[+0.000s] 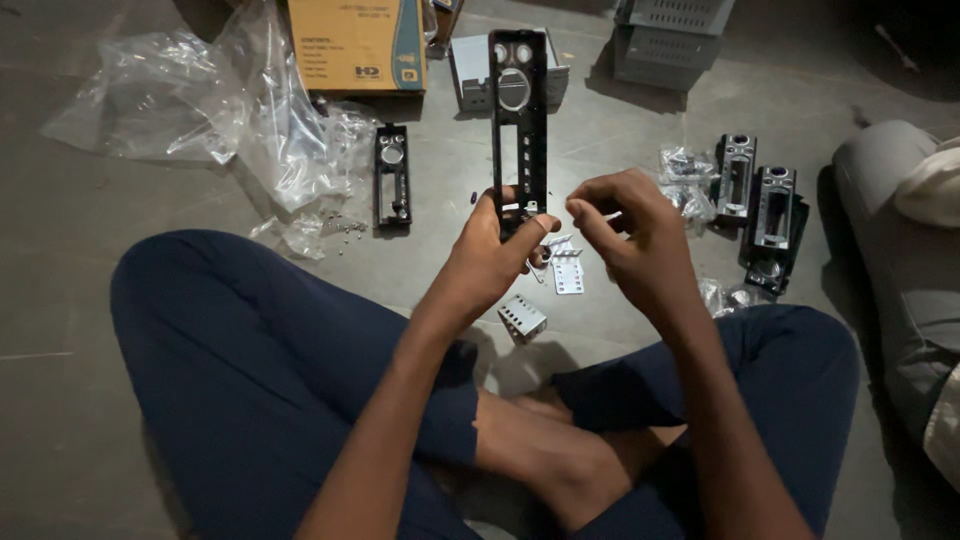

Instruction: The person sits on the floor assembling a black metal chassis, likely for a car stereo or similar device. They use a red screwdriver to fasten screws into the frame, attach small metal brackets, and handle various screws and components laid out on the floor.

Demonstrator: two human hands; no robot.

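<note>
My left hand (492,248) grips the lower end of a long black lock faceplate (519,110), held upright, with round holes near its top and a slot down its middle. Just to the right of that lower end, my right hand (628,235) pinches a small thin pale part between thumb and fingers. Below both hands, small perforated metal plates (566,270) and a metal bracket (522,317) lie on the floor in front of my crossed legs.
Another black faceplate (392,175) lies on the floor left of centre beside loose screws (345,230) and clear plastic bags (190,95). A cardboard box (357,45) stands at the back. Two more faceplates (755,195) lie right. Grey crates (668,40) stand at the back right.
</note>
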